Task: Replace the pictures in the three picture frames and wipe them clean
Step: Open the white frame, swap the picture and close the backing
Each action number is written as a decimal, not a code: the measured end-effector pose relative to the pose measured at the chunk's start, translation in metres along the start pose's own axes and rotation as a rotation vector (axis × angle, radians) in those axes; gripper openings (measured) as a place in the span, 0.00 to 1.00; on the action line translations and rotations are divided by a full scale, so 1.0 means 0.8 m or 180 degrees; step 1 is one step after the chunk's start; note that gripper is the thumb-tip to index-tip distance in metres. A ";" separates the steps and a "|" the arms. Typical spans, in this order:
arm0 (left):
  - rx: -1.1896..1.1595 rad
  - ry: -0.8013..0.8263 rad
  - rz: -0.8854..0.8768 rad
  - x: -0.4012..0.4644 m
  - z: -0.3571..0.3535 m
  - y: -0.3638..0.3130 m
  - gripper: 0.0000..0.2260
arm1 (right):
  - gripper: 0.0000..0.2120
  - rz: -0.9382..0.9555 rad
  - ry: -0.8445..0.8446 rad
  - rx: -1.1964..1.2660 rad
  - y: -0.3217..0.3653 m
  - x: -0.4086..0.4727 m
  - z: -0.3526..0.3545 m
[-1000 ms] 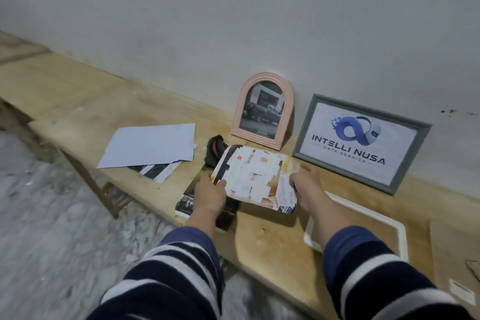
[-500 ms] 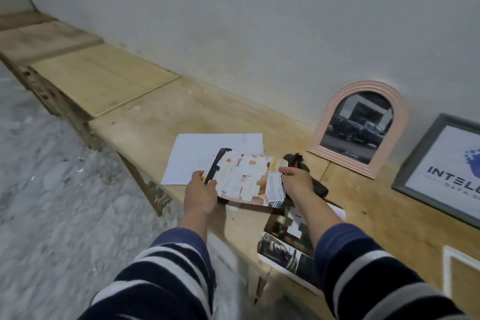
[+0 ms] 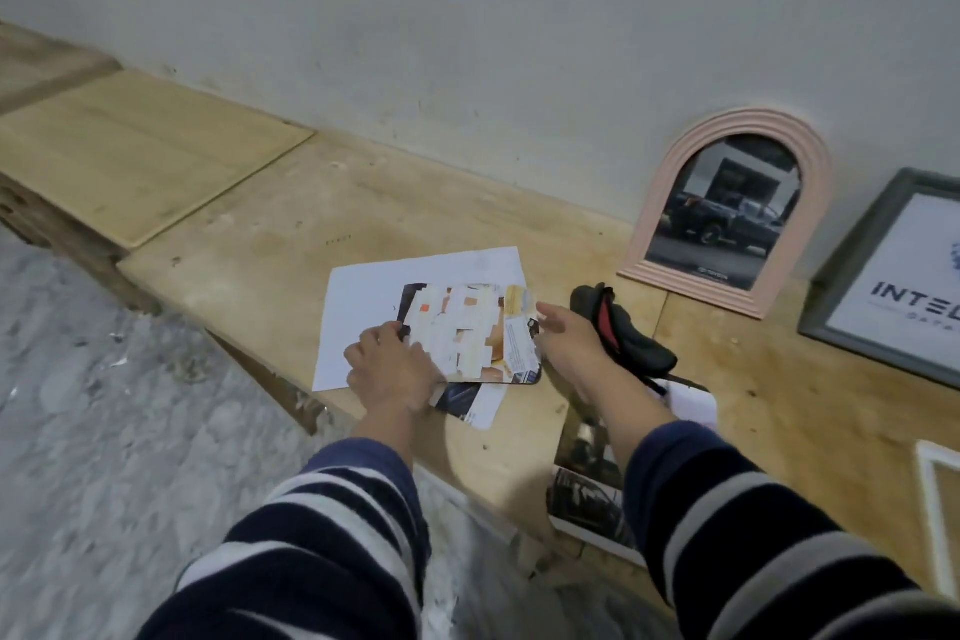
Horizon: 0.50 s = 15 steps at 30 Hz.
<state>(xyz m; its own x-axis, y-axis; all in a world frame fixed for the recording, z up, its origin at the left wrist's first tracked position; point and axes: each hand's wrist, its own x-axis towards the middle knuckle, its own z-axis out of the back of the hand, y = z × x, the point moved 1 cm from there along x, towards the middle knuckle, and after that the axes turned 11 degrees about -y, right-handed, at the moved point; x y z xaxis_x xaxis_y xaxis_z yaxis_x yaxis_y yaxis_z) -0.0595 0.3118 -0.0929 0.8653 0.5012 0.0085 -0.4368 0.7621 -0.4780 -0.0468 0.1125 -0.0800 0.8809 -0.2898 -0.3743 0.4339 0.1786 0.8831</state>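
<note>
Card on the paper
The left hand (image 3: pixel 395 369) presses the card (image 3: pixel 467 333) flat on the paper (image 3: pixel 358 296). The right hand (image 3: pixel 571 343), open, touches its 3 o'clock edge.

- On the print in the grey frame (image 3: pixel 893 276) at the right edge, we read "INTE" in dark capitals, the word cut off by the picture's border.
- Smaller lettering beneath it, and fine print on the taped card (image 3: pixel 467 333), we cannot make out.
</note>
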 end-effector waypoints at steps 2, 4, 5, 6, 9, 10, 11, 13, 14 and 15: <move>-0.0021 0.0171 -0.0284 -0.015 -0.009 -0.020 0.17 | 0.23 0.0044 -0.0078 -0.0141 -0.004 -0.003 0.014; -0.0086 0.0337 -0.0572 -0.032 -0.020 -0.039 0.16 | 0.21 0.0031 -0.0184 -0.0182 -0.013 -0.008 0.031; -0.0158 0.0439 -0.0677 -0.041 -0.028 -0.046 0.15 | 0.20 -0.0015 -0.0255 -0.0092 -0.020 -0.012 0.040; -0.0272 0.0549 -0.0766 -0.051 -0.035 -0.055 0.14 | 0.18 -0.0059 -0.0367 0.0022 -0.029 -0.018 0.051; -0.0529 0.0903 -0.0956 -0.080 -0.054 -0.076 0.13 | 0.16 0.0242 -0.0827 -0.0634 -0.061 -0.047 0.087; -0.0521 0.1000 -0.1000 -0.092 -0.062 -0.082 0.13 | 0.16 0.0391 -0.0949 -0.1058 -0.077 -0.059 0.102; -0.0510 0.1043 -0.1022 -0.100 -0.066 -0.088 0.14 | 0.17 0.0557 -0.1052 -0.1518 -0.089 -0.066 0.112; -0.0419 0.1160 -0.1075 -0.125 -0.072 -0.101 0.16 | 0.19 0.0718 -0.1227 -0.2412 -0.115 -0.086 0.136; -0.0343 0.1204 -0.1120 -0.134 -0.077 -0.105 0.17 | 0.19 0.0705 -0.1286 -0.2693 -0.125 -0.095 0.145; -0.0285 0.1240 -0.1133 -0.142 -0.080 -0.108 0.19 | 0.19 0.0670 -0.1289 -0.2850 -0.133 -0.102 0.152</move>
<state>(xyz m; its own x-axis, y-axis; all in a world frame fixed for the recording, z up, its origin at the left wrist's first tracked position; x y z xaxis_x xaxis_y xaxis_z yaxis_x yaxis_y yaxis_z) -0.1043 0.1627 -0.1085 0.9908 0.0158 -0.1347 -0.0915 0.8107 -0.5783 -0.1878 0.0025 -0.1088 0.8976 -0.4392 0.0363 0.4059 0.8561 0.3200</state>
